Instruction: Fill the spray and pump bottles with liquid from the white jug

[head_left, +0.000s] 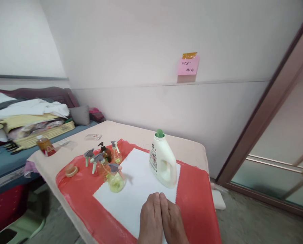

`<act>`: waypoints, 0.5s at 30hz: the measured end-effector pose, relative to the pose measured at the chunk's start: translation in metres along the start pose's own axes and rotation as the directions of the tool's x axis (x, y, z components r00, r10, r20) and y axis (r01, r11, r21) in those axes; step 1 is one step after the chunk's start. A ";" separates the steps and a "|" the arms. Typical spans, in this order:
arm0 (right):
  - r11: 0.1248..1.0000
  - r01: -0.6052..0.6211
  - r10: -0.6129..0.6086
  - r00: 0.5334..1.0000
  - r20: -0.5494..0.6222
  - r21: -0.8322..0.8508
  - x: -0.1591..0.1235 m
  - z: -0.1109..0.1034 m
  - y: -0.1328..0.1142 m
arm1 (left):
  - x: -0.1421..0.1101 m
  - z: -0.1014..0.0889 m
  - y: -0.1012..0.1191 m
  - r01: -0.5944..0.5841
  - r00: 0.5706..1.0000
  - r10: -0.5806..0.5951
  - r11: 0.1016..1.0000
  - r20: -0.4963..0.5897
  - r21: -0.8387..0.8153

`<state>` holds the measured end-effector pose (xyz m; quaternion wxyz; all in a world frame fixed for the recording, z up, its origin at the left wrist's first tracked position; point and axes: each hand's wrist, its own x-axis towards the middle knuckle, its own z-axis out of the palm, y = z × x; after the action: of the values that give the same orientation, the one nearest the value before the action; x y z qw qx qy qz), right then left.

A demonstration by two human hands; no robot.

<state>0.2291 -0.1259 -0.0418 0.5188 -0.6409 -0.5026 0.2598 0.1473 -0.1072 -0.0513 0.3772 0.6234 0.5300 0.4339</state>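
My left hand [150, 215] and my right hand [173, 217] are side by side at the bottom middle, thumbs touching, over the near part of a white cloth [131, 210]. Their fingers look folded under and are mostly hidden; nothing shows in either hand. Just beyond them stands a white detergent jug [168, 159] with a green spout [160, 133] in its neck. To the left are a clear spray bottle [116, 182] with a grey and pink trigger, several other spray bottles [116, 154] and a dark pump bottle [105, 152].
A red plastic sheet [194, 196] lies under the cloth on the beige table [189, 147]. A round lid [71, 170] sits at left. An amber bottle [45, 145] is near the table's left edge. Beyond it is a bed [4, 166]. A pink note [188, 65] hangs on the wall.
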 end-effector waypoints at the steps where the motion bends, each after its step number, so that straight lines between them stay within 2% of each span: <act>1: 1.000 -0.002 0.002 1.000 0.001 0.002 0.000 -0.001 -0.002 | 0.000 0.000 -0.001 0.006 1.000 -0.006 1.000 0.015 0.005; 10: 0.999 -0.037 0.037 0.999 0.014 -0.002 0.003 -0.002 -0.002 | 0.005 -0.006 0.013 0.003 0.993 -0.005 1.000 0.115 0.015; 15: 0.996 -0.086 0.083 0.990 0.113 0.024 0.010 -0.006 0.001 | 0.016 -0.011 0.017 -0.007 0.979 -0.008 0.997 0.205 0.072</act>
<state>0.2388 -0.1190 -0.0386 0.4875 -0.6385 -0.4996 0.3240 0.1431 -0.0939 -0.0298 0.4070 0.6780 0.5039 0.3476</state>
